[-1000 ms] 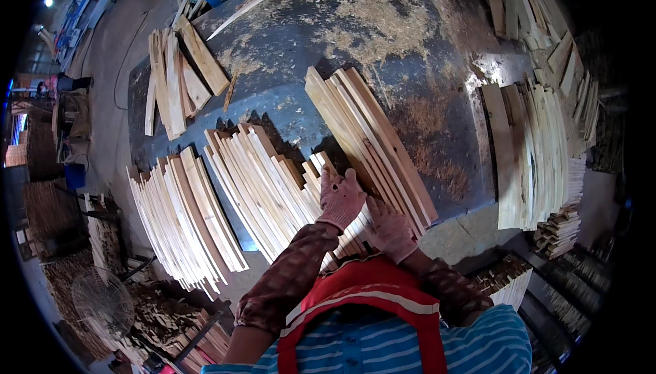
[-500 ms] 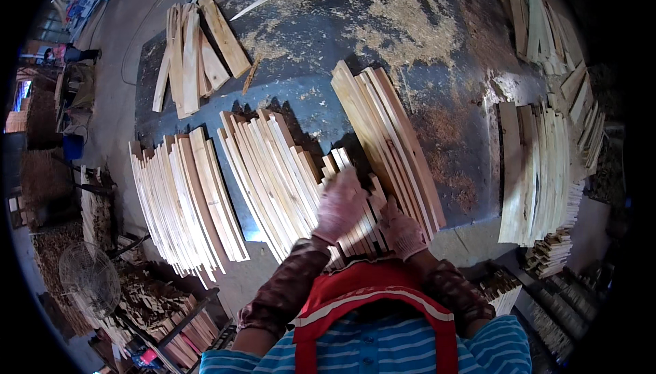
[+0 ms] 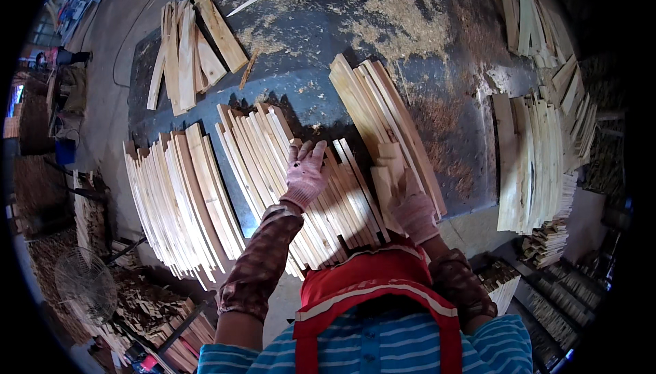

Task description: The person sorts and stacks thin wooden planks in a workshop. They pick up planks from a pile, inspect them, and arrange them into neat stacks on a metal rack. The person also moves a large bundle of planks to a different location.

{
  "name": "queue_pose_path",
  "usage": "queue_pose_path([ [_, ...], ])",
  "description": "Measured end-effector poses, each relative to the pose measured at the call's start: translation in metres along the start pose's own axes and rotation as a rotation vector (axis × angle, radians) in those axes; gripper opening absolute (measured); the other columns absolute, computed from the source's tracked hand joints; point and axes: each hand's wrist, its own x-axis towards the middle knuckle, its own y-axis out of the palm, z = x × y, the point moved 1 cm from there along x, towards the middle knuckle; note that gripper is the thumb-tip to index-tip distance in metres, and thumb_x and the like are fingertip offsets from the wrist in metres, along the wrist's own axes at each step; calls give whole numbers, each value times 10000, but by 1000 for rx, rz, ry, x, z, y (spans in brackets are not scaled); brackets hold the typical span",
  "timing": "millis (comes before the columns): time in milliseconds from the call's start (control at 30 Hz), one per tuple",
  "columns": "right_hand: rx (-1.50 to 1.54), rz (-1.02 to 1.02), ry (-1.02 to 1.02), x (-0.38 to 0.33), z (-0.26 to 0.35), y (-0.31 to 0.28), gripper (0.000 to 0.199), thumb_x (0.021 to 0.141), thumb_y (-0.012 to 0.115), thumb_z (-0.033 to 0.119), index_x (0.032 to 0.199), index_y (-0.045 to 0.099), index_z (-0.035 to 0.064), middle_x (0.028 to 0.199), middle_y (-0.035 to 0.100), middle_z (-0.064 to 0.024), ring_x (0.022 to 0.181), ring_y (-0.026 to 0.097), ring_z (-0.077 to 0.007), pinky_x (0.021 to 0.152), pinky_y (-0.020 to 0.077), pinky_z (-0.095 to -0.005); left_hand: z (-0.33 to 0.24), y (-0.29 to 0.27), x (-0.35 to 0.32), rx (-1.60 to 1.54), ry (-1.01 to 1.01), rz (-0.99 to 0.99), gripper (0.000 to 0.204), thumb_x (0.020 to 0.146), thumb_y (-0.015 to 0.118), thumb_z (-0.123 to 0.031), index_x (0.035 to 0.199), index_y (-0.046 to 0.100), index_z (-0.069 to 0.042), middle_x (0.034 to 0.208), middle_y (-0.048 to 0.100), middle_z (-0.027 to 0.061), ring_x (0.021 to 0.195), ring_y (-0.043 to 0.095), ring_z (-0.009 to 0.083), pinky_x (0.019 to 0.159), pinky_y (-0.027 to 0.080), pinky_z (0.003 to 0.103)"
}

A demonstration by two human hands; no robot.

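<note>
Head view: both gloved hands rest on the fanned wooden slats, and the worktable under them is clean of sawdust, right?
Not quite. The head view shows the left hand and right hand on the wooden slats, but the worktable is strewn with sawdust.

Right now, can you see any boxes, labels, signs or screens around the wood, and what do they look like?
No boxes, labels, signs or screens show clearly.
Left hand: pink glove, fingers spread on a fan of pale wood slats.
Right hand: pink glove, on short slats.
Table: dark, dusted with sawdust.
Far left edge: small colourful shapes, too blurred to tell.
</note>
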Motion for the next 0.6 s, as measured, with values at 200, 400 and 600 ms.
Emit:
queue_pose_path([
  [200,402,-85,-145,48,56,-41,686,817,667,226,1447,416,121,989,693,-143,892,687,-300,770,553,-414,-10,5,1,30,-115,61,692,807,687,-288,1421,430,-98,1218,562,157,1275,447,346,1154,285,520],
  [400,468,44,-199,112,160,-30,757,818,658,291,1479,360,73,939,706,-169,841,695,-306,768,561,-432,-4,7,-25,26,31,-55,687,771,719,-257,1384,447,-105,1284,584,159,1243,525,342,1159,248,603],
  [600,247,23,-184,126,211,-27,611,833,627,299,1350,412,54,1075,700,-213,990,685,-400,851,541,-478,-5,4,-26,117,-25,79,384,779,677,-221,1157,648,-166,1130,668,95,1194,559,285,1147,271,572],
])
